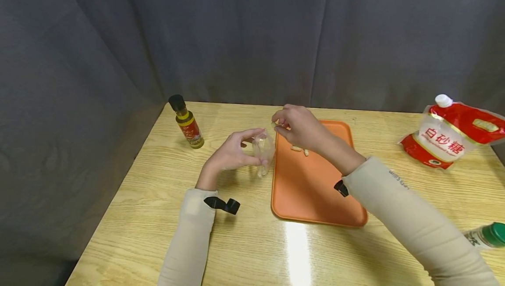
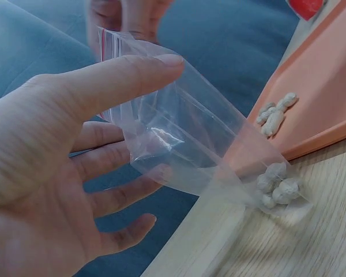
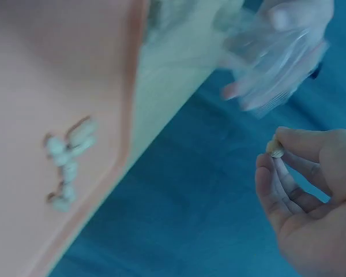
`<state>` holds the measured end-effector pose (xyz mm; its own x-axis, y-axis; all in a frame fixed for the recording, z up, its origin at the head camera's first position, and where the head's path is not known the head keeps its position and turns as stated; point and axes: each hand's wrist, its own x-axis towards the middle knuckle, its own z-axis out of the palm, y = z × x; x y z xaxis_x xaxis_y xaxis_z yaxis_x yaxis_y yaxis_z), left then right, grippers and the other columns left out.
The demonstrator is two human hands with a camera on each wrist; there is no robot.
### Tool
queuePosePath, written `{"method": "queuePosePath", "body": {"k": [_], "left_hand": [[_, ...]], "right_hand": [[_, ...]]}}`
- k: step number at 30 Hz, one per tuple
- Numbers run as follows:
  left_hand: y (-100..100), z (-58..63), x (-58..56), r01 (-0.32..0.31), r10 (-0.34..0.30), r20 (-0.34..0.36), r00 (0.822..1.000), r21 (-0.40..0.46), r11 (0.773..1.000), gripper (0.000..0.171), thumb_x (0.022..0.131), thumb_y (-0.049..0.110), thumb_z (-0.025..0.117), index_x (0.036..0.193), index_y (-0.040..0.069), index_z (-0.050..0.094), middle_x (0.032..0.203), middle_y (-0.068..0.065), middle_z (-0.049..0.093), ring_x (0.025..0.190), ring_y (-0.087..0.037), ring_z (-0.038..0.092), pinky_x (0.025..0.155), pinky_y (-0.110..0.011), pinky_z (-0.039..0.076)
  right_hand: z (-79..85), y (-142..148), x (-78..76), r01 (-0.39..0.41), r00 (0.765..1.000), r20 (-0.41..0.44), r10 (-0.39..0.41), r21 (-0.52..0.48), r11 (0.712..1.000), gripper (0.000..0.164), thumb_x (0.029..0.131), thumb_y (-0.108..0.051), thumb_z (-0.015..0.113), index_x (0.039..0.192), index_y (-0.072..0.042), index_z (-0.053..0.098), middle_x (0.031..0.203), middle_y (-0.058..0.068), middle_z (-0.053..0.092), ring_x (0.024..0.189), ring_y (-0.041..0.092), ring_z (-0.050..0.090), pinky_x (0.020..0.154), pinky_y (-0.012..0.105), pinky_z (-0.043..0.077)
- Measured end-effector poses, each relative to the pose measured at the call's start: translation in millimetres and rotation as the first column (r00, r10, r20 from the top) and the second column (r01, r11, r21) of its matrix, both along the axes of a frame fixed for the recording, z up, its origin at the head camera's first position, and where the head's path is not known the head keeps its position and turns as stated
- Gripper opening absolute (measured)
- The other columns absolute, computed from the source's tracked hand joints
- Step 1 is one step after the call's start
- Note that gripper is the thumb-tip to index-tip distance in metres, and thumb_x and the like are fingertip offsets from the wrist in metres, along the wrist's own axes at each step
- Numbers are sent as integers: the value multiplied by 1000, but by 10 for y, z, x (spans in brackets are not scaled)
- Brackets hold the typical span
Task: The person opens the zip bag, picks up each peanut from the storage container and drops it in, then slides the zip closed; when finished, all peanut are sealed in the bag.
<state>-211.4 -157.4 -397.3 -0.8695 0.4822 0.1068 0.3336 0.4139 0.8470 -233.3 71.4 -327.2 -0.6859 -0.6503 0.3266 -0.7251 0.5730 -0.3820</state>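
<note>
A clear zip-top bag (image 2: 190, 133) hangs from my left hand (image 1: 236, 152), its mouth held between thumb and fingers. Several peanuts (image 2: 279, 187) lie in the bag's lower corner. Between the thumb and fingertips of my right hand (image 1: 301, 126) is a single peanut (image 3: 274, 148), pinched just right of the bag's mouth and above the tray's left edge. More unshelled peanuts (image 3: 69, 158) rest on the orange tray (image 1: 315, 189), below the right hand in the head view.
An olive oil bottle (image 1: 189, 128) stands at the table's back left. To the right of the tray sits a red and white bag of sugar (image 1: 442, 137) with a white cap. A green-lidded shaker (image 1: 491, 235) is at the right front edge. A dark curtain (image 1: 236, 36) hangs behind.
</note>
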Motion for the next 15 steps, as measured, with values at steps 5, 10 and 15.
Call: {"method": "queuePosePath", "body": {"k": [5, 10, 15], "left_hand": [[0, 19, 8, 5, -5, 5, 1000, 0, 1000, 83, 75, 27, 87, 146, 7, 49, 134, -2, 60, 111, -20, 55, 101, -54, 41], [-1, 32, 21, -7, 7, 15, 1000, -5, 1000, 82, 75, 28, 88, 145, 8, 50, 137, -1, 57, 111, -20, 55, 101, -53, 41], [4, 32, 26, -4, 4, 17, 1000, 2, 1000, 80, 75, 26, 88, 144, 10, 52, 137, 1, 57, 112, -19, 55, 101, -50, 42]], "right_hand": [[57, -122, 77, -36, 999, 6, 36, 13, 999, 18, 85, 1, 75, 103, 3, 73, 89, 13, 66, 80, 26, 65, 71, 38, 54], [45, -182, 105, -87, 996, -5, 87, 9, 996, 16, 84, 0, 77, 100, 2, 74, 88, 11, 67, 79, 24, 65, 70, 36, 55], [50, -218, 120, -98, 995, -5, 98, 17, 995, 15, 84, 0, 77, 99, 0, 75, 87, 10, 67, 78, 23, 64, 69, 35, 54]]}}
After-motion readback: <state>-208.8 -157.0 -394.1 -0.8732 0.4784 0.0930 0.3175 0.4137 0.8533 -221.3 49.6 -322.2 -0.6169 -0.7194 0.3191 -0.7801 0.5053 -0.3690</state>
